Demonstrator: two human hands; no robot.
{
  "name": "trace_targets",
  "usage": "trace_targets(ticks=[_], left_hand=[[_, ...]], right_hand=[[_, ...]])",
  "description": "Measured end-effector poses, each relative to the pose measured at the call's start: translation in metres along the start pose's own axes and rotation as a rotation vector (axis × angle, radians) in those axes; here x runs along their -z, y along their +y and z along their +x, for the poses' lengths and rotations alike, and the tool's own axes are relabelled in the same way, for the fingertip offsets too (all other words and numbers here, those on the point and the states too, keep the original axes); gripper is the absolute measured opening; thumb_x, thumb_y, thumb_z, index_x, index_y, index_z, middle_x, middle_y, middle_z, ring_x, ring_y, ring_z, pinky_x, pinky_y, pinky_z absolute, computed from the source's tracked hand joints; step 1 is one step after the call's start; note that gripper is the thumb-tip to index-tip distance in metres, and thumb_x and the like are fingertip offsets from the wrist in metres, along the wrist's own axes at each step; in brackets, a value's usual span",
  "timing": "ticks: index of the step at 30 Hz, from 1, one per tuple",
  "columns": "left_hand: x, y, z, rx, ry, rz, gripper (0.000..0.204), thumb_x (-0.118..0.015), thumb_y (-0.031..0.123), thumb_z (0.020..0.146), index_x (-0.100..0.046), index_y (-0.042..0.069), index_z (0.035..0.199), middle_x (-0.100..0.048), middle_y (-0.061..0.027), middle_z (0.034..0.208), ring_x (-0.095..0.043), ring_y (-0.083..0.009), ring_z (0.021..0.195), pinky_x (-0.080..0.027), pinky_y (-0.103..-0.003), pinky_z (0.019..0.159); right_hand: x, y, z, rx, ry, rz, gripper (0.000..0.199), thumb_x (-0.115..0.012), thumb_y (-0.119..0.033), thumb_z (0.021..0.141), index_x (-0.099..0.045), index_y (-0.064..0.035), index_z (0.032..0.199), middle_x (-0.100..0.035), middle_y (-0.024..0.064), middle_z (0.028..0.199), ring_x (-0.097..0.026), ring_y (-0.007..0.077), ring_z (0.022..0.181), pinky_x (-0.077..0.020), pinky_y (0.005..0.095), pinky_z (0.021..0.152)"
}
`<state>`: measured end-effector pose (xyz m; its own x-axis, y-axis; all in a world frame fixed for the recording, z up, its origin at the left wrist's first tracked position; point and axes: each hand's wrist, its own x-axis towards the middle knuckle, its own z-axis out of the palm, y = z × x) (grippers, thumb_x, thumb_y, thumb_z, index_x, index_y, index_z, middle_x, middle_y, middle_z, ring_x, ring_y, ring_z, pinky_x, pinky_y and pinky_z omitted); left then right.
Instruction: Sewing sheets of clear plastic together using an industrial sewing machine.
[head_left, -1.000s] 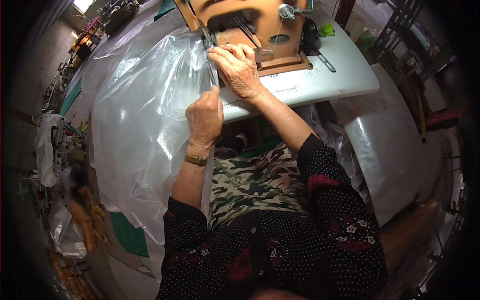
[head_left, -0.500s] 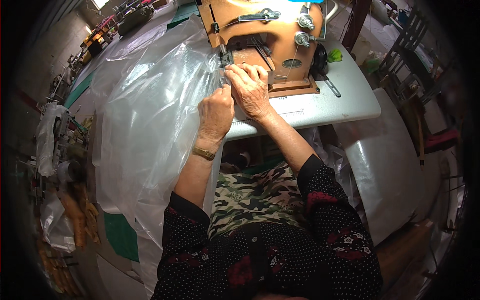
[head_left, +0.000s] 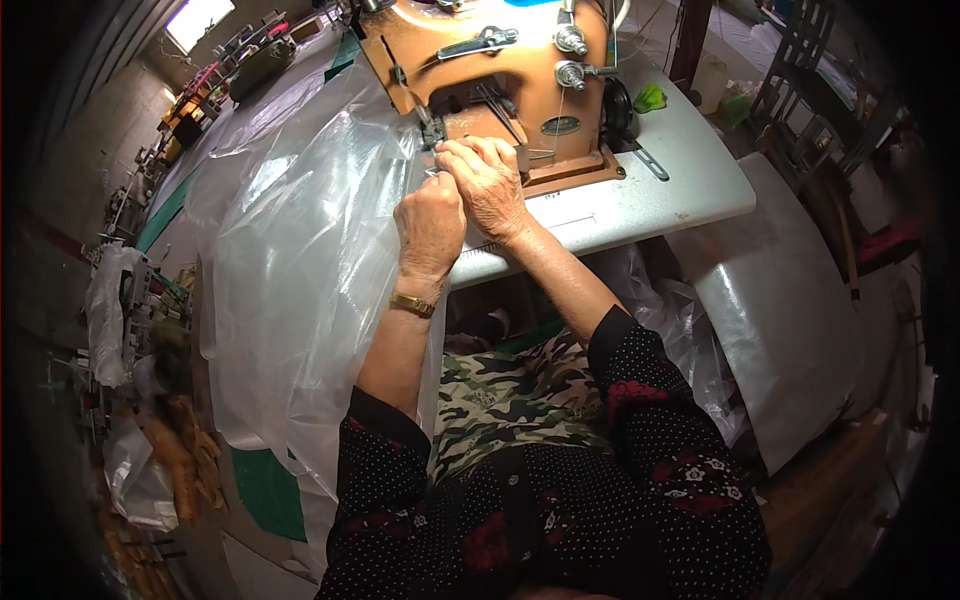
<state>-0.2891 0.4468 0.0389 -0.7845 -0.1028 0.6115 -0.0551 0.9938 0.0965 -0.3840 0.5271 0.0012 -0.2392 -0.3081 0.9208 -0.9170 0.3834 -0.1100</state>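
Note:
A large sheet of clear plastic film (head_left: 300,240) spreads over the left of the table and hangs down past its front edge. My left hand (head_left: 430,225) is closed on the film's right edge, just in front of an orange-brown sewing machine (head_left: 545,85). Close against it, my right hand (head_left: 487,185) has its fingers bent together over the film near the presser foot (head_left: 432,132). The bit of film between the fingers is mostly hidden. Thread runs down the machine's front from the tension knobs (head_left: 570,58).
The pale machine table (head_left: 680,170) reaches to the right, with a slotted metal bar (head_left: 650,163) and a green scrap (head_left: 650,97) beside the handwheel (head_left: 617,105). A whitish sheet (head_left: 750,310) hangs at the right. A chair (head_left: 825,90) stands further back.
The view has shifted, so the machine appears a little further left and tilted. Both hands stay closed at the film's edge by the presser foot, with little visible movement.

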Motion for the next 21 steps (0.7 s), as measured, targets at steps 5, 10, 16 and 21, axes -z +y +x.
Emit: trace_targets(ticks=[5, 10, 16, 21], left_hand=[[0.003, 0.003, 0.002, -0.028, 0.012, 0.021, 0.009, -0.058, 0.006, 0.085, -0.060, -0.002, 0.080, -0.065, -0.0196, 0.075, -0.069, -0.0351, 0.068, -0.054, -0.044, 0.061], [0.020, 0.010, 0.007, 0.019, -0.057, 0.075, 0.013, -0.059, 0.012, 0.087, -0.062, 0.000, 0.082, -0.066, -0.0184, 0.077, -0.067, -0.0354, 0.070, -0.053, -0.045, 0.065], [0.093, -0.012, 0.067, -0.040, 0.093, 0.255, 0.034, -0.048, 0.037, 0.097, -0.066, 0.010, 0.085, -0.067, -0.0187, 0.080, -0.067, -0.0395, 0.075, -0.053, -0.050, 0.065], [0.190, -0.144, 0.139, -0.183, -0.137, 0.595, 0.031, -0.053, 0.034, 0.094, -0.067, 0.006, 0.091, -0.068, -0.0205, 0.091, -0.066, -0.0397, 0.087, -0.053, -0.046, 0.075]], right_hand=[[0.001, 0.000, 0.000, 0.010, 0.024, -0.004, 0.027, -0.060, -0.020, 0.082, -0.064, -0.0101, 0.107, -0.065, 0.0015, 0.114, -0.057, 0.0192, 0.106, -0.0336, 0.0366, 0.098], [0.001, 0.000, 0.000, 0.011, 0.032, 0.009, 0.027, -0.060, -0.020, 0.082, -0.064, -0.0102, 0.107, -0.065, 0.0015, 0.114, -0.057, 0.0193, 0.106, -0.0337, 0.0369, 0.099], [0.001, 0.001, -0.001, 0.017, -0.016, 0.021, 0.029, -0.065, -0.012, 0.080, -0.064, -0.0105, 0.109, -0.065, -0.0002, 0.117, -0.057, 0.0207, 0.110, -0.0352, 0.0383, 0.098], [-0.001, 0.001, -0.004, 0.038, -0.030, 0.048, 0.031, -0.064, -0.007, 0.082, -0.063, -0.0123, 0.112, -0.065, -0.0005, 0.119, -0.057, 0.0219, 0.109, -0.0335, 0.0376, 0.097]])
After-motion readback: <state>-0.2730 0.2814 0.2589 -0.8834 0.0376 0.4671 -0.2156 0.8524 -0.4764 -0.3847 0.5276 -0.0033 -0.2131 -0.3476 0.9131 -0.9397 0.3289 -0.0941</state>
